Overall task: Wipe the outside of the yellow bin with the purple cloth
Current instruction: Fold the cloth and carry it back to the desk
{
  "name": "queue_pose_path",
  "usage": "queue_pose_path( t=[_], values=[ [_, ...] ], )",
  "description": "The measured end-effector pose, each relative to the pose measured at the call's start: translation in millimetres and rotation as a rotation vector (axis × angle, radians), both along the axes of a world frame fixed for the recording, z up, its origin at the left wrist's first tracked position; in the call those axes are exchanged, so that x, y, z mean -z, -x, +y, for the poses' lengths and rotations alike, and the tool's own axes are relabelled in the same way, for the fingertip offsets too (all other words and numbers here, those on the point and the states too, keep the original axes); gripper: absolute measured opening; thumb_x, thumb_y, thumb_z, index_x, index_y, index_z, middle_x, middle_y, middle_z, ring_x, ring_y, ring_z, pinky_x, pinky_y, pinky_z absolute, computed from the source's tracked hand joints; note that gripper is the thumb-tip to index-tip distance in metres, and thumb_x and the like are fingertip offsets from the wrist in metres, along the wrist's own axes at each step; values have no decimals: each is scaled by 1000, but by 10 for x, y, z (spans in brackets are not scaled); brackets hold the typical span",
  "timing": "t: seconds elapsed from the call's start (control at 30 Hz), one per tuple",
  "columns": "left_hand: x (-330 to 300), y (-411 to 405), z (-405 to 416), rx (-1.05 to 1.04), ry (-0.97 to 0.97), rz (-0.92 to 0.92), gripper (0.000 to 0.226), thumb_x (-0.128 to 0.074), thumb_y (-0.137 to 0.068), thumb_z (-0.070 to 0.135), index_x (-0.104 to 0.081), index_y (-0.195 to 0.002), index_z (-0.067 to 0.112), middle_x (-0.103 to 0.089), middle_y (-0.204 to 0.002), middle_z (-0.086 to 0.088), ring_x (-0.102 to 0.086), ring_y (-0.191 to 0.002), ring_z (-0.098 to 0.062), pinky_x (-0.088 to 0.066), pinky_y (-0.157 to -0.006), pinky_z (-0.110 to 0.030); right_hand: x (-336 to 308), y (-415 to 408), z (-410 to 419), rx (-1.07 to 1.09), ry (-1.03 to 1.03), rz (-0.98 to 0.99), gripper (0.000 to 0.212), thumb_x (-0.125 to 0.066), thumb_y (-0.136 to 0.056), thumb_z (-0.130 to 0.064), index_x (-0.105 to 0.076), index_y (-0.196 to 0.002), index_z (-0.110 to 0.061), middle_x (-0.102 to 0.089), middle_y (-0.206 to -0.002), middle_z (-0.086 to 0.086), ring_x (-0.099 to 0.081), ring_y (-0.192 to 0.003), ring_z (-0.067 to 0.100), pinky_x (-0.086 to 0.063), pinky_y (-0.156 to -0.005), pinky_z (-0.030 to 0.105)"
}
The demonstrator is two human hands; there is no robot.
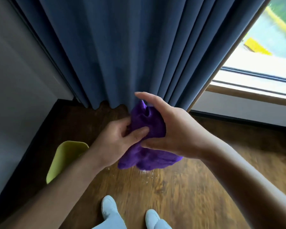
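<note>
The purple cloth (pixel 147 156) is bunched up in mid-air between both hands, above the wooden floor. My left hand (pixel 117 141) pinches its left side with thumb and fingers. My right hand (pixel 173 129) grips it from the right, index finger stretched out over the top. The yellow bin (pixel 63 161) stands on the floor at the lower left, partly hidden behind my left forearm. Neither the cloth nor a hand touches the bin.
A dark blue curtain (pixel 122 55) hangs right behind the hands, down to the floor. A grey wall (pixel 15 80) is at the left, a window (pixel 262 63) at the right. Small water drops (pixel 145 174) lie on the floor under the cloth. My two light shoes (pixel 109 207) are at the bottom.
</note>
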State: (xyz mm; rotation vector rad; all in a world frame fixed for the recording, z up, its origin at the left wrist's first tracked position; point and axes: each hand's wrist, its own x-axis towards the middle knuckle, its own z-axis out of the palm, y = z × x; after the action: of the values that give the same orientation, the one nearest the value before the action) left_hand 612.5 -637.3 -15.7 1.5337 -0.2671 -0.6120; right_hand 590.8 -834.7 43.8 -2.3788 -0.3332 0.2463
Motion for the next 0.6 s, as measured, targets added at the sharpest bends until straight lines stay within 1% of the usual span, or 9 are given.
queue_pose_path(
  t=[0.07,0.13,0.2,0.27,0.37,0.4,0.47,0.53,0.6],
  values=[
    [-286,67,-146,-41,-1,-47,32,-69,-93,31,-70,-121,15,-79,-110,-8,-74,-106,-27,-59,-95,-52,-260,70,-88,21,-9,-55,106,-90,-70,-38,-26,-155,-45,-61,-130,-18,-61,-113,6,-50,-98,27],
    [-633,173,-285,-84,13,-75,27,-67,-95,28,-71,-118,15,-79,-108,-9,-75,-105,-27,-60,-94,-51,-570,215,-214,90,-52,-96,106,-91,-68,-36,-29,-155,-43,-56,-135,-22,-57,-116,0,-48,-99,22],
    [-969,297,-406,-126,55,-106,22,-68,-96,22,-73,-115,13,-79,-107,-10,-75,-104,-27,-61,-90,-47,-841,399,-353,172,-136,-112,106,-93,-67,-35,-32,-154,-44,-57,-130,-25,-59,-113,-3,-49,-97,20],
    [-1290,425,-520,-157,102,-128,21,-68,-94,20,-73,-112,11,-80,-105,-8,-75,-100,-21,-60,-84,-36,-1059,589,-501,243,-276,-79,104,-94,-68,-39,-34,-153,-43,-63,-121,-20,-67,-107,3,-56,-93,26],
    [-1698,656,-665,-199,147,-136,22,-68,-91,19,-74,-110,9,-80,-102,-5,-73,-96,-14,-58,-81,-27,-1243,886,-805,310,-437,-3,92,-87,-71,-54,-42,-150,-40,-71,-111,-11,-72,-96,9,-59,-90,38],
    [-1785,738,-690,-217,165,-129,22,-69,-92,19,-75,-111,10,-80,-104,-6,-73,-98,-16,-58,-82,-29,-1263,997,-910,325,-449,11,88,-85,-70,-61,-46,-147,-41,-72,-110,-9,-71,-96,10,-58,-92,42],
    [-1966,865,-727,-256,207,-103,22,-71,-94,21,-76,-112,10,-79,-109,-13,-72,-102,-21,-58,-90,-37,-1276,1198,-1080,365,-530,84,87,-82,-66,-70,-53,-141,-37,-74,-115,-4,-72,-105,15,-55,-101,47],
    [-2129,997,-755,-287,258,-56,25,-68,-93,23,-76,-113,11,-77,-113,-16,-71,-105,-25,-57,-96,-41,-1261,1380,-1138,353,-690,240,80,-81,-69,-61,-58,-138,-27,-74,-122,2,-70,-115,19,-51,-107,47],
    [-2245,1133,-785,-316,307,-24,25,-68,-92,24,-77,-112,12,-77,-113,-14,-71,-107,-24,-57,-94,-37,-1238,1506,-1099,298,-832,360,73,-80,-74,-56,-63,-135,-21,-72,-127,8,-69,-117,21,-52,-106,43]
  ],
)
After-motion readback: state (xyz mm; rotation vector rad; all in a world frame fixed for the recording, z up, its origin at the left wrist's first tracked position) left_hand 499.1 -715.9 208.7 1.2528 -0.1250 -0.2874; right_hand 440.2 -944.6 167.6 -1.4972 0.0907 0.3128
